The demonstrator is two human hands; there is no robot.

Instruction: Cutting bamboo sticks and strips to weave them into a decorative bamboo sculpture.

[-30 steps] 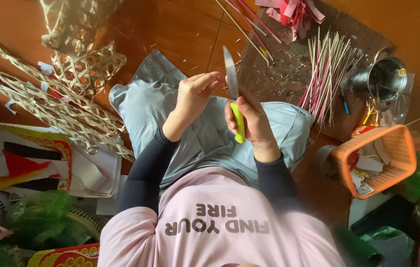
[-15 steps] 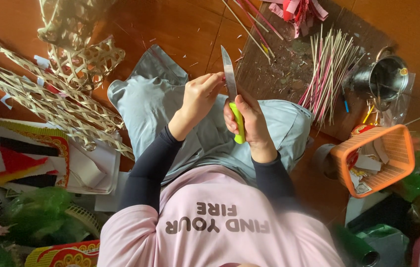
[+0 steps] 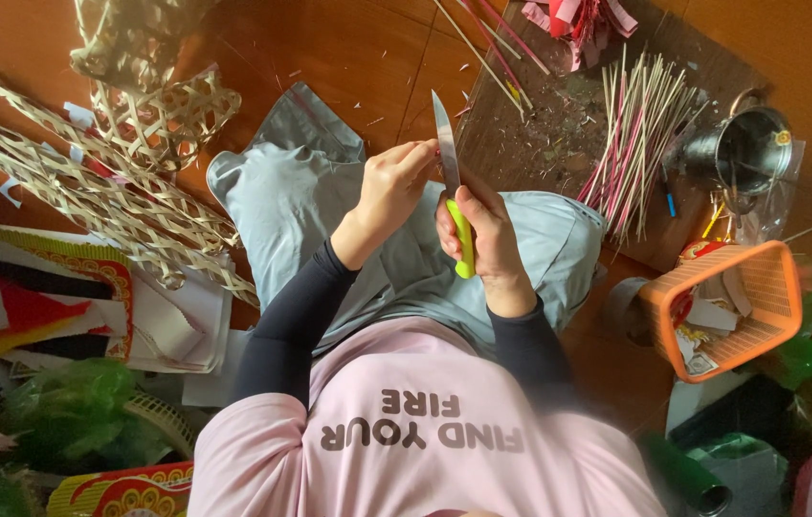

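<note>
Over the lap, the right hand (image 3: 487, 225) is fisted around the lime-green handle of a steel-bladed knife (image 3: 451, 177), blade pointing away from the body. The left hand (image 3: 391, 187), wrist bent, pinches its fingertips against the blade's side; what they grip is too small to tell.

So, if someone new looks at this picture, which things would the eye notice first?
Probably the knife with its bright green handle, held blade up in the right hand at the centre, with the left hand pinching something small at the blade. Next, the woven bamboo lattice on the floor at the left and the orange basket at the right.
</note>
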